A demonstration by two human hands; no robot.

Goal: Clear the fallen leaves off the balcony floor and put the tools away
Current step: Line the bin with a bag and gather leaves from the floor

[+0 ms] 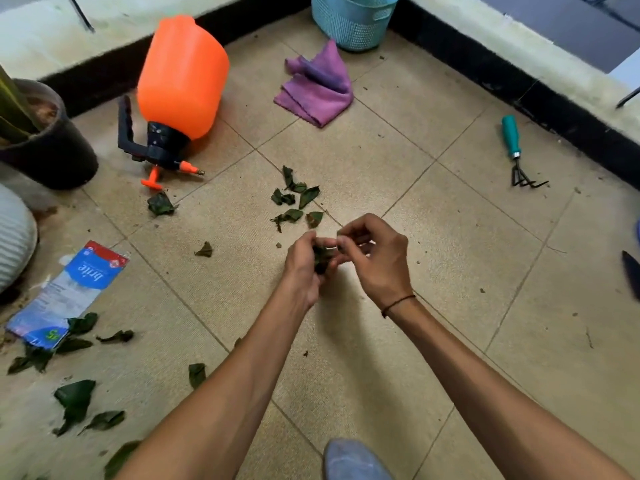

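My left hand [300, 268] grips a small bunch of dark green leaves [321, 258] above the tiled floor. My right hand [375, 258] is right beside it, fingers curled and fingertips pinching at the same bunch. A cluster of fallen leaves [294, 202] lies on the tiles just beyond my hands. More leaves [74, 403] are scattered at the lower left, and one [161, 204] lies near the sprayer. An orange pressure sprayer [181, 77] lies tipped over at the upper left. A teal-handled hand rake [512, 140] lies at the right near the wall.
A light blue basket [353, 26] stands in the far corner with a purple cloth [317, 84] in front of it. A black plant pot [48, 147] and a white ribbed pot [14, 240] stand at the left. A blue packet [69, 292] lies flat there. A shoe tip [353, 460] shows below.
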